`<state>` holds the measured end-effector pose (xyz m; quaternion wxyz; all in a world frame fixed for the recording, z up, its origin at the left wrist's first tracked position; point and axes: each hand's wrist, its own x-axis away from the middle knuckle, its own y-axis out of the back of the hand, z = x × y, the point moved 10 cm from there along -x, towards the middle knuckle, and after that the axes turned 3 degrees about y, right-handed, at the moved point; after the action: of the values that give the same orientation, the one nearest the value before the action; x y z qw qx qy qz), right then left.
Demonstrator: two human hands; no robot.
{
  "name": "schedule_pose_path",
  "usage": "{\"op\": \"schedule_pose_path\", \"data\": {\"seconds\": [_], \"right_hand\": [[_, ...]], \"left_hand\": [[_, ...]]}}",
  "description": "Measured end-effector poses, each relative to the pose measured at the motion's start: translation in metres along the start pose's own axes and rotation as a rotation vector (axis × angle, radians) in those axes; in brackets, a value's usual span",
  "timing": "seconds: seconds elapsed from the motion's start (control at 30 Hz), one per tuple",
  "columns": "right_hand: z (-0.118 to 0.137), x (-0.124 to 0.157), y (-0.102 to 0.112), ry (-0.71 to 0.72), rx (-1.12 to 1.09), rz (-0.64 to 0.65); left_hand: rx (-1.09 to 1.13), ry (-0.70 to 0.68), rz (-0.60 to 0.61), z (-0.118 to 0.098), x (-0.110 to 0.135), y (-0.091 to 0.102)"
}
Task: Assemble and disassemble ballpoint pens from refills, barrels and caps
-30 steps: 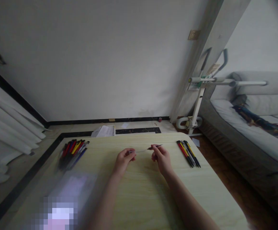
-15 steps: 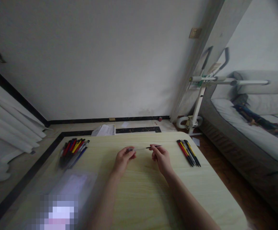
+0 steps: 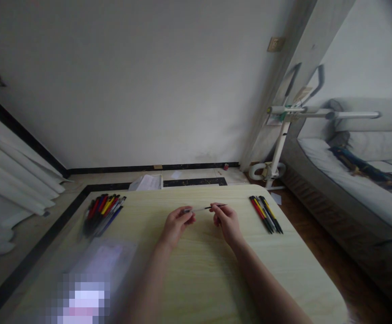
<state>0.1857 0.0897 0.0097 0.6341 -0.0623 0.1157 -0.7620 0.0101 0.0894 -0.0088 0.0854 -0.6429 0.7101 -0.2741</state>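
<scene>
Over the middle of the table, my left hand is closed on a pen barrel, pale and clear-looking with a darker end at the fingers. My right hand pinches a thin dark pen piece, slim like a refill, which points left. The barrel and the dark piece lie nearly in one line and seem to meet between the hands; whether one is inside the other I cannot tell. Several pens in red, yellow, grey and black lie side by side to the right.
A bigger pile of mixed pens lies on the left of the pale wooden table. A blurred, pixelated bright object is at the near left. Beyond the table are a white exercise stand and a grey sofa.
My left hand has moved slightly right, and my right hand slightly left. The barrel and the dark piece are closer together. The pens on the table have stayed put.
</scene>
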Motion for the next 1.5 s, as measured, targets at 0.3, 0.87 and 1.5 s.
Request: {"op": "schedule_pose_path", "data": {"seconds": [0.3,0.87,1.5], "right_hand": [[0.0015,0.0021,-0.0039,-0.01,0.016,0.026],[0.0009,0.0042,-0.008,-0.037,0.072,0.054],[0.0022,0.0063,-0.0098,-0.051,0.079,0.078]], "left_hand": [[-0.011,0.03,0.026,0.0029,0.001,-0.0035],[-0.034,0.053,0.036,0.0049,0.0022,-0.0066],[-0.08,0.059,0.035,0.0029,0.0047,-0.0085]]}}
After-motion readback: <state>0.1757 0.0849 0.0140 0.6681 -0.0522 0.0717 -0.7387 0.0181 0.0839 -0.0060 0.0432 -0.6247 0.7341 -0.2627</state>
